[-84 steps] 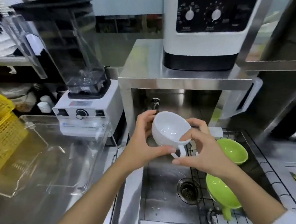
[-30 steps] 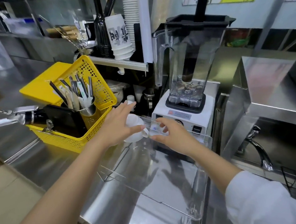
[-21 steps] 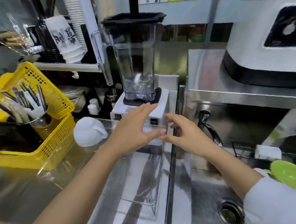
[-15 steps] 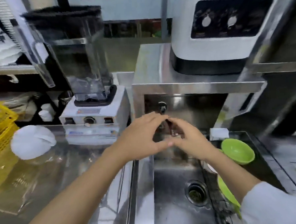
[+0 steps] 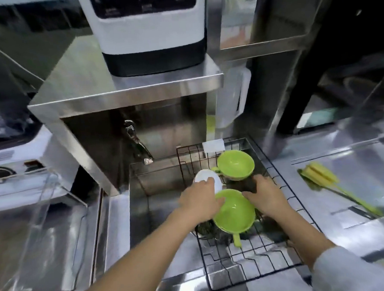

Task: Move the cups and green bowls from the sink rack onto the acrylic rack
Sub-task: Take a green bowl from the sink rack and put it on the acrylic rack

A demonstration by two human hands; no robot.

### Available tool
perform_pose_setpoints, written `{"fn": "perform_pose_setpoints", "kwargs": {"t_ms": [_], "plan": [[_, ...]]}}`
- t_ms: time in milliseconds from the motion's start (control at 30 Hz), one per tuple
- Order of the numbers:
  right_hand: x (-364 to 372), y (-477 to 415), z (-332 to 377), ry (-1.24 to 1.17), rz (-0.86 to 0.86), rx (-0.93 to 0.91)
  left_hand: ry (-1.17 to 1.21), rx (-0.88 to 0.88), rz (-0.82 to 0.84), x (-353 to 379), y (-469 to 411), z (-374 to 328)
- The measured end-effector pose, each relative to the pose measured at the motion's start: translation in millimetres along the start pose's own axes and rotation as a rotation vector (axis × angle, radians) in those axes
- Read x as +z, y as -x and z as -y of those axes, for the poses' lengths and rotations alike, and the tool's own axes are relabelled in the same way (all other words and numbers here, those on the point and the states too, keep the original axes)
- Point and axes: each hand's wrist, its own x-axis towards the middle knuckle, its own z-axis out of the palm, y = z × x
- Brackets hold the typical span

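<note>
A black wire sink rack (image 5: 259,262) sits over the right half of the sink. On it are a near green bowl (image 5: 234,214) with its handle toward me, a far green bowl (image 5: 235,164), and a white cup (image 5: 205,178) tilted at the rack's left side. My left hand (image 5: 199,204) has its fingers across the white cup's lower part, thumb by the near bowl's rim. My right hand (image 5: 266,197) grips the near bowl's right rim. The clear acrylic rack (image 5: 46,230) lies on the counter at the left; what it holds is out of view.
A faucet (image 5: 137,143) hangs over the steel sink basin (image 5: 158,205). A white machine (image 5: 149,32) stands on a steel shelf (image 5: 125,88) above. A blender base (image 5: 14,168) is at the far left. A yellow-green brush (image 5: 324,178) lies on the right counter.
The first white cup was set upside down on the acrylic rack and released. Both hands swung right with the view and came down onto the sink rack's cup and near bowl.
</note>
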Motion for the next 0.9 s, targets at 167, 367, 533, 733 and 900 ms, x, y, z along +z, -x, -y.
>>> {"fn": "perform_pose_setpoints", "kwargs": {"t_ms": [167, 367, 533, 733, 900], "plan": [[11, 3, -19, -0.065, 0.264, 0.086, -0.212, -0.107, 0.055, 27, -4, -16], [17, 13, -16, -0.295, 0.354, 0.072, -0.261, -0.168, 0.085, 32, -6, -18], [-9, 17, -2, -0.23, 0.175, -0.115, 0.094, -0.285, -0.037, 18, 2, -11], [-41, 35, 51, 0.022, -0.171, -0.463, 0.815, -0.345, -0.093, -32, 19, -10], [-44, 65, 104, 0.333, -0.615, -0.765, 1.376, -0.377, -0.077, -60, 40, 0]]}}
